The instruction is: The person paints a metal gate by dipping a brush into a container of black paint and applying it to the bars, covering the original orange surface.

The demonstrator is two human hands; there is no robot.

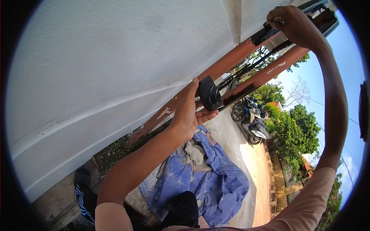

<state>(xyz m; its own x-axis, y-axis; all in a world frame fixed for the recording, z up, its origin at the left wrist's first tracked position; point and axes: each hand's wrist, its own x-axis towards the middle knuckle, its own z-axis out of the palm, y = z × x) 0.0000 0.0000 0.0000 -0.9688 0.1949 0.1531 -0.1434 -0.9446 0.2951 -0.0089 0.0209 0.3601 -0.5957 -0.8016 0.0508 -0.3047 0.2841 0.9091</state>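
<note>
My left hand [189, 113] is closed around a small dark container [209, 93], with black, glossy streaks on its side. It is held close to the reddish-brown metal posts [227, 57]. Up at the top right, my right hand [295, 25] is raised against the upper part of the posts, its fingers pinched together. A small dark bit shows by the fingertips, but what they grip is mostly hidden. Wet-looking black paint [263, 35] covers the post just below that hand. Another black patch [243, 92] and pale scraped spots mark the posts.
A white wall [108, 50] runs along the left, right beside the posts. A crumpled blue tarp [227, 181] with grey rubble [194, 154] lies on the ground below. Motorbikes [252, 119] stand on the paving beyond, near green bushes [298, 131].
</note>
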